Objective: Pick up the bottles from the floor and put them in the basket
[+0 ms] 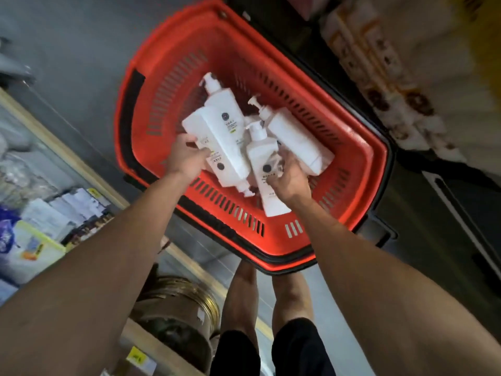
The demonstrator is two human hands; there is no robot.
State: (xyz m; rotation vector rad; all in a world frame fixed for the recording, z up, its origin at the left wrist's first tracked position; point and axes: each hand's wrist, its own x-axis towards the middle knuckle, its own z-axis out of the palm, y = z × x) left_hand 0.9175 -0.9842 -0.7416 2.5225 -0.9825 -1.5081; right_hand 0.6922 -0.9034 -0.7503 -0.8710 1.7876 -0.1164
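While hands (pixel 187 158) (pixel 291 181) grip bottles (pixel 227 137), far end of basket (pixel 176 50) lies open.

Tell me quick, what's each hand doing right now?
Left hand: holding the leftmost bottle in the basket.
Right hand: holding the middle bottle.

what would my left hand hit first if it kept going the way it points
The left hand points into the pile and grips a white bottle; pushing on, it would likely drive that against the long bottle next to it, though depth is unclear.
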